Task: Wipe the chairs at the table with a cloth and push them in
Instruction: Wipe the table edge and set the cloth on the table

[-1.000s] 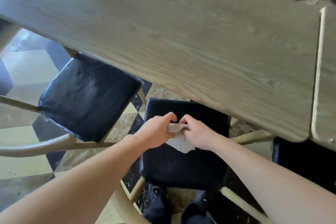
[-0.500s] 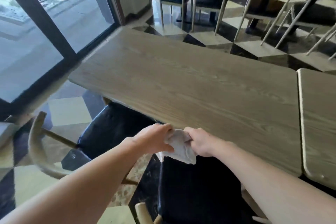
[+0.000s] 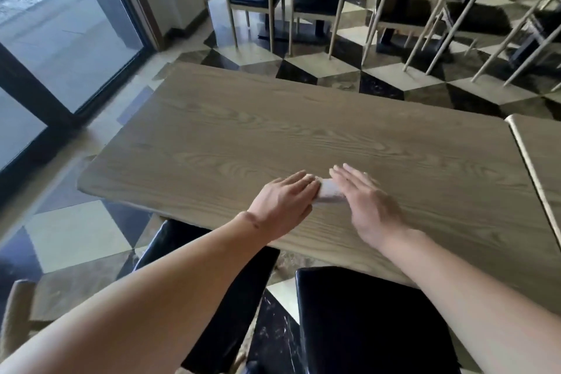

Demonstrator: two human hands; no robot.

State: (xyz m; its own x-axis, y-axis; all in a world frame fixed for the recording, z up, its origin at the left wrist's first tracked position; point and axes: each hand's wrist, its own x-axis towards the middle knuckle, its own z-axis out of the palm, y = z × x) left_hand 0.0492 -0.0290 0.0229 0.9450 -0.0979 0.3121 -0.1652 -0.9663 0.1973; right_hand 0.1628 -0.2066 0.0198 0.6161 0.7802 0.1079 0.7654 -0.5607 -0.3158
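Cloth [image 3: 329,193] lies folded on the wooden table [image 3: 273,136], between both hands. Left hand [image 3: 283,206] and right hand [image 3: 368,206] flat, fingers extended, touching it. 2 black chair seats [image 3: 373,322] below the table edge.

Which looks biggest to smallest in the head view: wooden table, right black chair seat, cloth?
1. wooden table
2. right black chair seat, though being nearer the camera and cut off by the frame makes this unsure
3. cloth, mostly hidden between the hands

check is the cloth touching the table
Touching. The head view shows the cloth lying flat on the table, between the left hand and right hand.
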